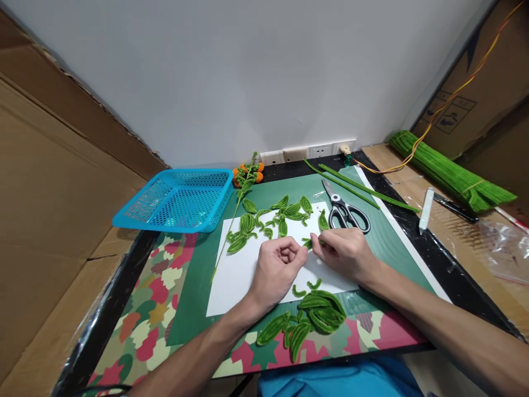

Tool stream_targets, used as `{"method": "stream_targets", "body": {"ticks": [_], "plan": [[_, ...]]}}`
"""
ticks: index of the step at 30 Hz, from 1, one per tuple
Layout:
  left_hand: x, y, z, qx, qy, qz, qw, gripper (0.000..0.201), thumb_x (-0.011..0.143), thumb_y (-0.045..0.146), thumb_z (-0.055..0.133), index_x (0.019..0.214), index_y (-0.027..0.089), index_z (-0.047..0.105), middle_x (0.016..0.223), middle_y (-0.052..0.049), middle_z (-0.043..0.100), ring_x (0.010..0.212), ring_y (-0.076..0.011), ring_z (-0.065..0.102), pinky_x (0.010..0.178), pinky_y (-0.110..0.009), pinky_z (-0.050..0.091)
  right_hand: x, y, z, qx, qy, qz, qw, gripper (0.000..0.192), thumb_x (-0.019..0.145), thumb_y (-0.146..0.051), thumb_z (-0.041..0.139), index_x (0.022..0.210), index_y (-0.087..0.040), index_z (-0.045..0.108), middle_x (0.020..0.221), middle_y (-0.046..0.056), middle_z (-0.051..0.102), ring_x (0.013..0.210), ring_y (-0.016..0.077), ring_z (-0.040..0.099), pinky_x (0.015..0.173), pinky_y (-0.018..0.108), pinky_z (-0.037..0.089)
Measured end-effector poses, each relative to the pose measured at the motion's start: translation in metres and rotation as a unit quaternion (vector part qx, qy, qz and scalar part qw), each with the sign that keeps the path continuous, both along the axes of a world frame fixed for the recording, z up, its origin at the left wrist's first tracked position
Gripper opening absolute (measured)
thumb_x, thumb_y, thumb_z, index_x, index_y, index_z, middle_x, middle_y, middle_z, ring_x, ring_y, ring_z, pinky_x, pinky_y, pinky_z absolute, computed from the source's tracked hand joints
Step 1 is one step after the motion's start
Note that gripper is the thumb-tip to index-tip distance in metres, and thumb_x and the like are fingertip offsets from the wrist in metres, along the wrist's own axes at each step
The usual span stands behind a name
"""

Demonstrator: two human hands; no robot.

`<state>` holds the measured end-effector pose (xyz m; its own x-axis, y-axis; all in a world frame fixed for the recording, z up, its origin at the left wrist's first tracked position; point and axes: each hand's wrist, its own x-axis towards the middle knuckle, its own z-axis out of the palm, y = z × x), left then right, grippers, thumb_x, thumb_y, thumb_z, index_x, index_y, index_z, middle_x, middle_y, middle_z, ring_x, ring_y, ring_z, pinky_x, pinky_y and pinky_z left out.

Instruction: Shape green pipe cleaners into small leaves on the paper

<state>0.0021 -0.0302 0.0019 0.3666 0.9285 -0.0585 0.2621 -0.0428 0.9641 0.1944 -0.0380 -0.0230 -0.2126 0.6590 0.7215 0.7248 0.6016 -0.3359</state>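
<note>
A perforated blue plastic basket (177, 199) sits far left, nothing visible in it, beside a long leafy stem (237, 212). On the white paper (235, 275) the left hand (276, 271) curls loosely — whether it grips anything I cannot tell — while the right hand (345, 255) pinches a fuzzy green leaf (308, 242) between them. Scissors (345, 209) lie just beyond; a bundle of fuzzy green wires (450, 171) rests far right.

Bright, even overhead light is falling across the table (124, 286), casting only soft shadows beneath the basket (177, 199). Glare is showing on the black plastic edge (438, 259). Wide-angle distortion is bending the cardboard walls (49, 182); the frame's edges are softening slightly.
</note>
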Motion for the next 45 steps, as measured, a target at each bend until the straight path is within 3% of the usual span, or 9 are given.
{"method": "stream_targets", "body": {"ticks": [5,13,17,22,28,35,39,42,45], "plan": [[-0.001,0.001,-0.001,0.022,0.002,0.009,1.0,0.035,0.095,0.04,0.069,0.072,0.016,0.058,0.062,0.005,0.046,0.054,-0.0076,0.038,0.05,-0.021,0.028,0.005,-0.002,0.002,-0.028,0.04,0.04,0.998,0.033,0.101,-0.022,0.063,0.071,-0.022,0.051,0.054,-0.006,0.048,0.045,0.0095,0.039,0.047,0.026,0.031],[0.001,-0.001,-0.005,-0.012,-0.08,0.021,0.997,0.028,0.097,0.046,0.07,0.096,0.019,0.064,0.071,0.005,0.056,0.048,-0.0054,0.044,0.044,-0.019,0.029,0.008,-0.003,0.009,0.076,0.003,-0.016,0.997,0.015,0.093,-0.014,0.067,0.081,-0.02,0.061,0.055,-0.006,0.052,0.048,0.0124,0.047,0.054,0.028,0.037],[0.002,-0.002,-0.002,0.007,-0.065,0.015,0.998,0.028,0.096,0.043,0.072,0.089,0.017,0.066,0.065,0.005,0.054,0.049,-0.0062,0.046,0.046,-0.019,0.034,0.009,-0.003,0.01,0.054,0.015,-0.024,0.998,0.008,0.096,-0.018,0.067,0.089,-0.018,0.064,0.054,-0.008,0.05,0.046,0.0111,0.047,0.053,0.028,0.036],[0.002,-0.003,-0.001,0.02,-0.047,-0.001,0.999,0.029,0.097,0.041,0.071,0.084,0.015,0.066,0.063,0.005,0.051,0.052,-0.0062,0.043,0.048,-0.019,0.032,0.008,-0.003,0.006,-0.001,0.017,0.001,1.0,0.024,0.101,-0.022,0.061,0.078,-0.02,0.06,0.053,-0.006,0.048,0.045,0.0121,0.046,0.05,0.029,0.033],[-0.002,-0.001,0.004,-0.014,-0.055,-0.01,0.998,0.032,0.092,0.037,0.076,0.074,0.016,0.059,0.055,0.006,0.049,0.044,-0.0054,0.042,0.043,-0.018,0.029,0.007,-0.002,0.006,0.074,-0.021,0.021,0.997,0.034,0.101,-0.012,0.06,0.068,-0.022,0.053,0.052,-0.004,0.052,0.045,0.0134,0.042,0.051,0.031,0.034],[0.0,0.003,0.008,-0.093,-0.126,-0.025,0.987,0.035,0.088,0.038,0.08,0.074,0.018,0.055,0.048,0.009,0.047,0.032,-0.0055,0.042,0.034,-0.017,0.026,0.007,-0.003,0.01,0.084,0.019,0.063,0.994,0.025,0.102,-0.009,0.058,0.079,-0.019,0.06,0.056,-0.001,0.058,0.047,0.0136,0.047,0.052,0.029,0.039],[0.0,0.001,0.006,-0.089,-0.132,-0.034,0.987,0.037,0.089,0.039,0.08,0.074,0.019,0.053,0.046,0.01,0.043,0.033,-0.0057,0.042,0.035,-0.017,0.027,0.008,-0.005,0.01,0.104,0.004,0.071,0.992,0.023,0.102,-0.008,0.058,0.082,-0.018,0.062,0.056,-0.001,0.058,0.047,0.0134,0.047,0.052,0.03,0.039],[0.0,0.001,0.003,-0.042,-0.107,-0.016,0.993,0.036,0.087,0.038,0.082,0.073,0.016,0.057,0.051,0.008,0.047,0.039,-0.0043,0.042,0.038,-0.016,0.028,0.011,-0.005,0.01,0.136,-0.047,0.061,0.988,0.017,0.1,-0.007,0.063,0.086,-0.016,0.065,0.056,-0.001,0.059,0.048,0.0131,0.048,0.052,0.031,0.039],[0.0,0.004,0.001,-0.042,-0.111,-0.009,0.993,0.033,0.088,0.042,0.081,0.082,0.014,0.065,0.059,0.006,0.052,0.042,-0.0031,0.043,0.039,-0.016,0.028,0.017,-0.008,0.014,0.18,-0.105,0.037,0.977,0.008,0.096,-0.007,0.072,0.103,-0.009,0.071,0.058,-0.001,0.062,0.049,0.0127,0.049,0.053,0.032,0.039]]}}
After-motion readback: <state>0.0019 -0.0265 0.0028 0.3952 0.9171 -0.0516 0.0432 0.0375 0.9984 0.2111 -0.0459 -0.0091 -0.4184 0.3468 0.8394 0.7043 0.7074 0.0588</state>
